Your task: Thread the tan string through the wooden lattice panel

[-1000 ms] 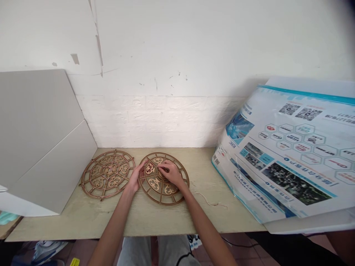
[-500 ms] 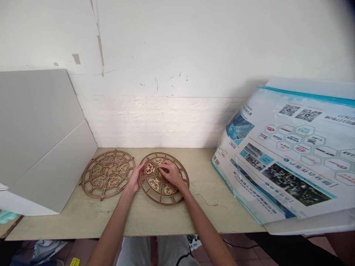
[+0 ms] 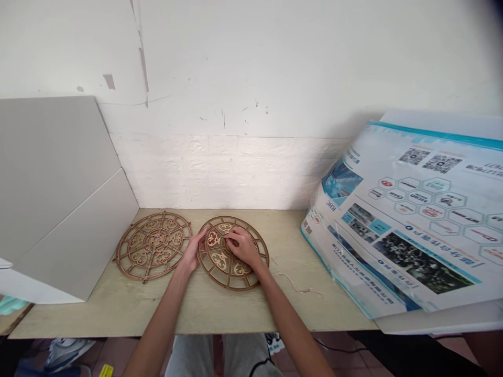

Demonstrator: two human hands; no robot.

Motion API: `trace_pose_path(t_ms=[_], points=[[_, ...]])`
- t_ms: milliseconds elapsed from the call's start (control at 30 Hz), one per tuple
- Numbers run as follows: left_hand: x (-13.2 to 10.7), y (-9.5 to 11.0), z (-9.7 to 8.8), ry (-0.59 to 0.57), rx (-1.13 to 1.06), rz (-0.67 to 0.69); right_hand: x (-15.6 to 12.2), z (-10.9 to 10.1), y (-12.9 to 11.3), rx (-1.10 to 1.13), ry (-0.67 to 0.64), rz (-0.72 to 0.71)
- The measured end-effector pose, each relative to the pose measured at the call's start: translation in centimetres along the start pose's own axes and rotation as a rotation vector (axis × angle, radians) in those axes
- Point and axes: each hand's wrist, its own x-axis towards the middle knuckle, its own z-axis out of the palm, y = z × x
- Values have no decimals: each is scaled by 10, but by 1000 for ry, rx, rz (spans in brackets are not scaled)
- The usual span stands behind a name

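Head view: bronze-coloured lattice disc (image 3: 220, 260) attended by both hands at the table (image 3: 98, 319)

At the near side, grey trousers (image 3: 196, 356) are seen below the table edge, and a shoe (image 3: 66, 353) is seen on the floor to the left. A thin, pale cord (image 3: 302, 290) is laid loosely to the right of the disc. The disc's left rim is grasped by the left hand (image 3: 192, 252). The right hand (image 3: 242, 246) is placed over the disc's centre, its fingertips drawn together; whether anything small is pinched there cannot be told. To the left, a second lattice disc (image 3: 157, 238) is laid flat, just beside the left hand. The right side is filled by a printed white-and-blue sheet (image 3: 412, 220), the left by a grey panel (image 3: 51, 183). The far side is closed by a white wall (image 3: 251, 173), its lower part brick-patterned.
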Motion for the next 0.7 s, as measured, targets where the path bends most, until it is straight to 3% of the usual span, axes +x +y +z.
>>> trace_pose_path(t_ms=[367,700], points=[[3,-4,-3,-42,0,33,-2,-1,-1,-100,28,-94],[1,0,-1,11,-6,22,2,-1,-3,81,43,17]])
